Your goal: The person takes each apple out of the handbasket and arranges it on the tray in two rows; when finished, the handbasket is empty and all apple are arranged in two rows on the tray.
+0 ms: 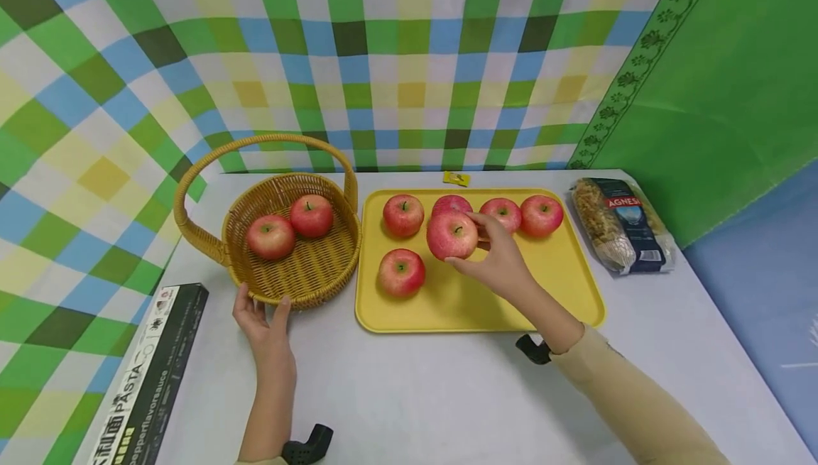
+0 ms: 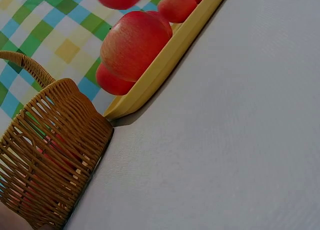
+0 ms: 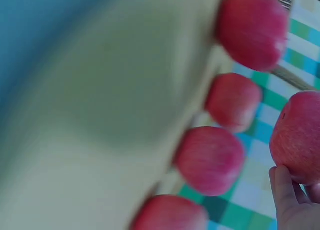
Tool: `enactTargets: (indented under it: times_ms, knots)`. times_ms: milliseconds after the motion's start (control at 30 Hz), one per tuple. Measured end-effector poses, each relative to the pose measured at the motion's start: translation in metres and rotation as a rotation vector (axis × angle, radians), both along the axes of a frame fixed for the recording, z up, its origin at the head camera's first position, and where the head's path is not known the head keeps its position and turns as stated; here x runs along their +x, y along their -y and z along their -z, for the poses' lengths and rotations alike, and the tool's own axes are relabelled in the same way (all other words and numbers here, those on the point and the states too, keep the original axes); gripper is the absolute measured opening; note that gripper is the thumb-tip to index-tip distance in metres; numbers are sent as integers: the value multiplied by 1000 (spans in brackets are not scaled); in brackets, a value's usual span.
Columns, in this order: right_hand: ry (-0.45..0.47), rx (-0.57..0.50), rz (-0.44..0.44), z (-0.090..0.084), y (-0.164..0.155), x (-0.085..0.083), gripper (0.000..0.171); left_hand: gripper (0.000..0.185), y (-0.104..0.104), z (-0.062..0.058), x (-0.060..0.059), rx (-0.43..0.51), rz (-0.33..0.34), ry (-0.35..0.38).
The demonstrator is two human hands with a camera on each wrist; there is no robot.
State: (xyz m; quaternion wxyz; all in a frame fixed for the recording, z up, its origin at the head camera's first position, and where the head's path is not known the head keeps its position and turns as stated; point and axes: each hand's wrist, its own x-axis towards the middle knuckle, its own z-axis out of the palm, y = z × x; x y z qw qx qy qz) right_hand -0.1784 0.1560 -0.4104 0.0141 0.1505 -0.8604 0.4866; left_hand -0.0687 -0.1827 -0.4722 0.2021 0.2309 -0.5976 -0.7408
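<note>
The left hand (image 1: pixel 268 326) is holding the near rim of the round woven wicker basket (image 1: pixel 307 266), thumb and fingers pinching it. Right of the basket, the right hand (image 1: pixel 501 259) is grasping a red apple (image 1: pixel 451 236), lifted above the yellow plastic tray (image 1: pixel 575 294).

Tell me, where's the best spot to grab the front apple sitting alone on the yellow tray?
Probably around its widest middle, coming straight down from above. That apple sits upright, stem up, on the yellow tray with open space all round, so fingers can fit on opposite sides. The stem looks too tiny to hold. The right hand already grips another apple that way, round its sides.
</note>
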Motion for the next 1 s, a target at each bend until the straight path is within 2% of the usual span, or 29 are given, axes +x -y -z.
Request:
enactTargets:
  times_ms: [233,500,1000]
  knots:
    - [86,100,-27,27,-17,8,78,72,1,2,0,7,-6,-7]
    - [120,163,-41,48,-21,15,79,72,2,3,1,10,1,-14]
    - [158,136,-23,52,-21,15,80,70,-1,0,1,4,-3,-20]
